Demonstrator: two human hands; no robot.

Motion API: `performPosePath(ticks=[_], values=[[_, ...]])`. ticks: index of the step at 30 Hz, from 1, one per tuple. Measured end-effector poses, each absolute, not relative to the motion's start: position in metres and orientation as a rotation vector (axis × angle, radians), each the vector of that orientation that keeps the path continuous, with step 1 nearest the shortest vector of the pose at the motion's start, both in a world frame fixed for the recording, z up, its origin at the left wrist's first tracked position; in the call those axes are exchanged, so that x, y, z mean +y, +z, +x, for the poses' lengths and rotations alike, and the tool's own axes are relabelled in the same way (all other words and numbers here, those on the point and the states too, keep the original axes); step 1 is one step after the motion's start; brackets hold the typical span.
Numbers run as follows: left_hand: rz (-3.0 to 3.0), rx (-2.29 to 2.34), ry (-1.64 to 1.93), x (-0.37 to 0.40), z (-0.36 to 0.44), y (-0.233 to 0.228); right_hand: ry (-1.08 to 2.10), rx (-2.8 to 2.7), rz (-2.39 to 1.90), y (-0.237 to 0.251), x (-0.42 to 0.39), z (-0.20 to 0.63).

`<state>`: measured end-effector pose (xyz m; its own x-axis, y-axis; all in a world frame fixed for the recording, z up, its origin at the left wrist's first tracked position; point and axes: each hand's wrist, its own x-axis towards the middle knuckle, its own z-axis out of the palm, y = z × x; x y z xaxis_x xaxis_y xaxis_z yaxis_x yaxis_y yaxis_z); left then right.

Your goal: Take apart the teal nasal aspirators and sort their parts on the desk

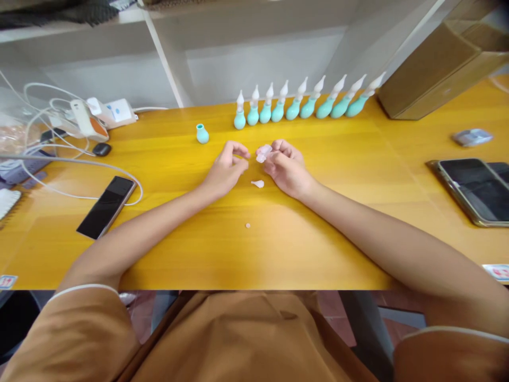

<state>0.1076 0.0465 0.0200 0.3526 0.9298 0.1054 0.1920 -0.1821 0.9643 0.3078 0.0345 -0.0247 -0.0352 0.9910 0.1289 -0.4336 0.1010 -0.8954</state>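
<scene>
My right hand [289, 167] pinches a clear plastic piece [264, 153] between thumb and fingers, over the middle of the table. Just left of it is my left hand [227, 171], its thumb and fingers curved apart with nothing between them. On the wood below lies a small whitish nozzle tip [258, 183], and nearer the front edge a tiny pinkish disc [247, 225]. A lone teal bulb [202, 133] without a tip stands beyond my left hand. Behind both hands, several assembled teal bulb aspirators [293, 109] with pale tips stand in a row.
At the left are a phone [107, 207], white cables, a black earbud case [102, 149] and a power strip [115, 112]. A cardboard box [433, 69] stands at the back right. Another phone [475, 190] and a small clear packet [473, 137] lie at the right.
</scene>
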Motion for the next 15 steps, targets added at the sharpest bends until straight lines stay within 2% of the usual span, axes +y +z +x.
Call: performPosePath(ticks=[3,7,15], values=[[2.219,0.842,0.681,0.033,0.083,0.027,1.349,-0.987,-0.723,-0.027,0.037,0.308],[2.426,0.535,0.338,0.008,0.058,0.024,1.353,-0.996,-0.703,-0.027,0.038,0.307],[2.539,0.311,0.405,-0.002,0.059,-0.001,1.405,-0.953,-0.697,-0.026,0.037,0.308]])
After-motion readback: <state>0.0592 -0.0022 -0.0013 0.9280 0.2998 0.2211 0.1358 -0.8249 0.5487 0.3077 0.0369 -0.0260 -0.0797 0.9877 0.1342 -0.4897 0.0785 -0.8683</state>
